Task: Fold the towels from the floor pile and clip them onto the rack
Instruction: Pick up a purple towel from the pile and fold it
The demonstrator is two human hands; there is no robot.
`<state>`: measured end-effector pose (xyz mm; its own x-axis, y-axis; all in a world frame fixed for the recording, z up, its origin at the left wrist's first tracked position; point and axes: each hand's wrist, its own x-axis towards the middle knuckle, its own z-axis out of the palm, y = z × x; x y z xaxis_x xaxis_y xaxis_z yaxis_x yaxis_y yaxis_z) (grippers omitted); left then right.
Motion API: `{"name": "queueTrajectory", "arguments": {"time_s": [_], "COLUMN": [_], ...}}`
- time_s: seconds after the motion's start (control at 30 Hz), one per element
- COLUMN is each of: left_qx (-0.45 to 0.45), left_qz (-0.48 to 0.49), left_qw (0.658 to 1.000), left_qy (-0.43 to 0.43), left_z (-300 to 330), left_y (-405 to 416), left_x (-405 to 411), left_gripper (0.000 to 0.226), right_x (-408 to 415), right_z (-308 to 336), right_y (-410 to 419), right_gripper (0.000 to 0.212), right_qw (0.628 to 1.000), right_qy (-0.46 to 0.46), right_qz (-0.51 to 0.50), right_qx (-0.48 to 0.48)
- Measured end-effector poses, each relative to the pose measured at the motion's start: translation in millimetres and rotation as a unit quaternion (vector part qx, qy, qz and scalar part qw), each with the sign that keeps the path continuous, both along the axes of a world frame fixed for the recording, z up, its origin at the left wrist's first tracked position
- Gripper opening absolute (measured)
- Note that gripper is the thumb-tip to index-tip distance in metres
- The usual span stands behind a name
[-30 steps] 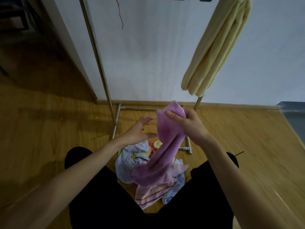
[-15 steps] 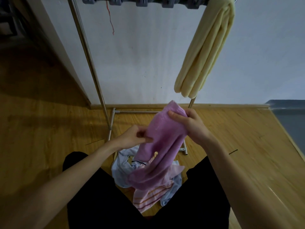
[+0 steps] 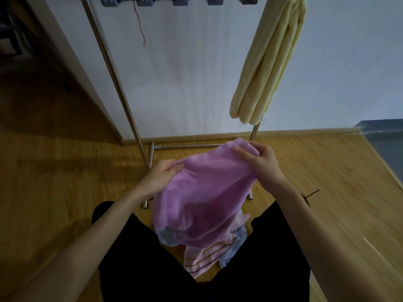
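Note:
A purple towel [image 3: 202, 192] is stretched between both hands above the floor pile. My left hand [image 3: 161, 173] pinches its left edge and my right hand [image 3: 259, 162] grips its upper right corner. Below it, the pile [image 3: 209, 256] shows a striped pink towel and pale blue cloth between my knees, mostly hidden by the purple towel. The metal rack [image 3: 115, 79] stands against the wall, with grey clips [image 3: 178, 1] along its top bar. A folded yellow towel [image 3: 270, 62] hangs from the rack at the right.
A white wall stands directly behind the rack, with a wooden skirting board [image 3: 305, 132] along its foot. The rack's base bars [image 3: 150, 168] lie on the wooden floor near my hands. A dark doorway area is at the left.
My left hand has taken hold of the purple towel's left edge, and both hands have drawn it wider apart. The view has tilted up, showing the rack's clips.

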<state>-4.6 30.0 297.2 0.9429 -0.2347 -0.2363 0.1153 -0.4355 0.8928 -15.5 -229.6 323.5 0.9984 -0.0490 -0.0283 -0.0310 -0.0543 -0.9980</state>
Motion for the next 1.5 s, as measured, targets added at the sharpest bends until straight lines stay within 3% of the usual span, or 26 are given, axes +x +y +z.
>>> {"name": "queueTrajectory", "arguments": {"time_s": [0.13,0.27,0.4,0.53,0.6,0.73,0.93,0.97,1.13,1.3,1.43,1.5], "left_qx": [-0.008,-0.035,-0.064,-0.097,-0.107,-0.136,-0.167,-0.163,-0.175,-0.199,-0.220,-0.226], "left_qz": [0.028,0.062,0.140,0.208,0.226,0.252,0.284,0.283,0.307,0.330,0.322,0.321], "left_qw": [1.000,0.997,0.988,0.973,0.968,0.958,0.944,0.945,0.935,0.923,0.921,0.920], "left_qy": [-0.005,0.007,-0.009,-0.024,-0.023,-0.009,0.002,0.003,0.001,0.001,0.004,0.010], "left_z": [20,33,42,49,51,54,57,56,54,52,52,54], "left_y": [0,-3,-7,-14,-19,-25,-33,-33,-40,-48,-53,-55], "left_x": [-3,-8,-7,-6,-7,-10,-11,-11,-12,-11,-13,-17], "left_gripper": [0.022,0.020,0.021,0.023,0.022,0.025,0.031,0.031,0.030,0.030,0.028,0.027], "right_x": [-1,-1,-3,-19,-27,-34,-35,-34,-30,-34,-30,-28], "right_z": [-4,-5,-2,-5,-8,-19,-47,-49,-54,-59,-65,-67], "right_y": [-3,-2,1,11,15,15,15,16,28,51,64,68], "right_gripper": [0.010,0.024,0.008,0.005,0.013,0.027,0.005,0.010,0.028,0.032,0.022,0.029], "right_qw": [0.998,0.992,0.970,0.968,0.964,0.915,0.815,0.809,0.835,0.856,0.861,0.868], "right_qy": [-0.028,-0.101,-0.177,-0.188,-0.195,-0.244,-0.303,-0.301,-0.266,-0.234,-0.204,-0.194], "right_qz": [-0.052,-0.048,-0.057,-0.011,0.022,0.117,0.223,0.221,0.154,0.171,0.164,0.137], "right_qx": [-0.005,-0.053,-0.155,-0.164,-0.181,-0.300,-0.441,-0.453,-0.456,-0.428,-0.436,-0.437]}}
